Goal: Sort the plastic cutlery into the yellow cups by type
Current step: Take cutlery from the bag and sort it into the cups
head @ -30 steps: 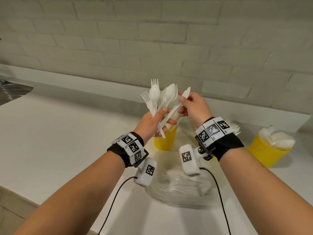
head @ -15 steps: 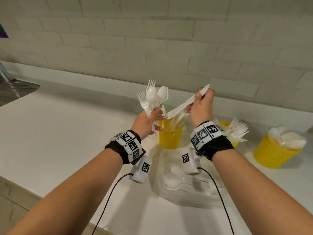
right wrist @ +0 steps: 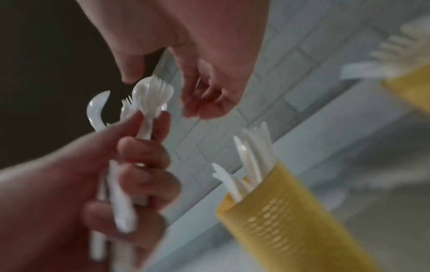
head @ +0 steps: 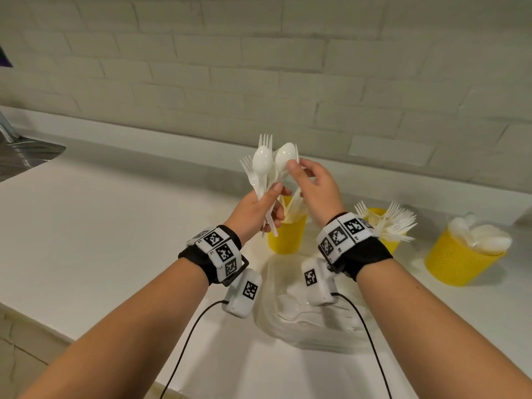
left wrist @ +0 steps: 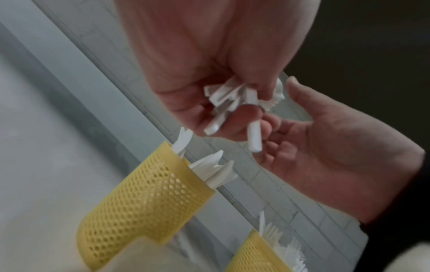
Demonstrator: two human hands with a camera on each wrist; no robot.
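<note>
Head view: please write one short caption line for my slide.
Left hand grips a mixed bunch of plastic cutlery while the right hand reaches for a spoon, above three yellow cups.

Left hand (head: 256,210) raised, fingers curled in a grip; right hand (head: 315,187) beside it, fingers loosely spread
</note>
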